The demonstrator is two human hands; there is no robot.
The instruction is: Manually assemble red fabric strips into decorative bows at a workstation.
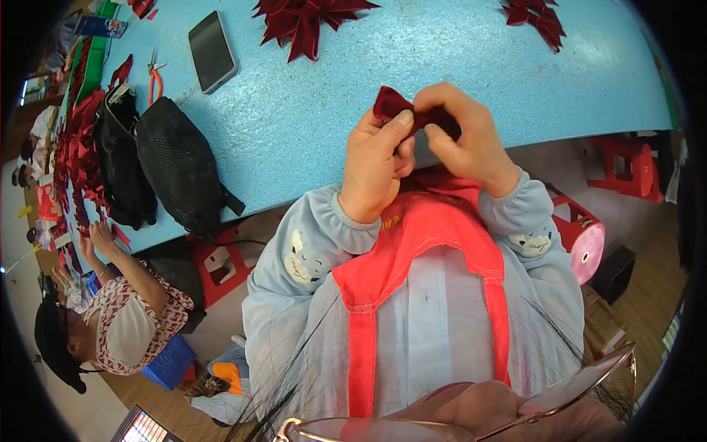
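A dark red velvet bow (392, 103) is pinched between my two hands, just over the near edge of the blue table. My left hand (373, 162) grips its left side, thumb laid across the front. On the other side, my right hand (468, 136) has thumb and curled fingers closed on the ribbon, which partly disappears behind them. A pile of dark red velvet bows (305, 22) lies on the table beyond my hands. Farther right sits a smaller group of the same bows (537, 20).
On the blue table (294, 140) to my left are a black phone (212, 53), orange-handled pliers (155, 82) and two black bags (177, 151). A heap of red ribbon (79, 147) lies beyond. A co-worker (136, 317) works there. Red stools (626, 168) stand below the table.
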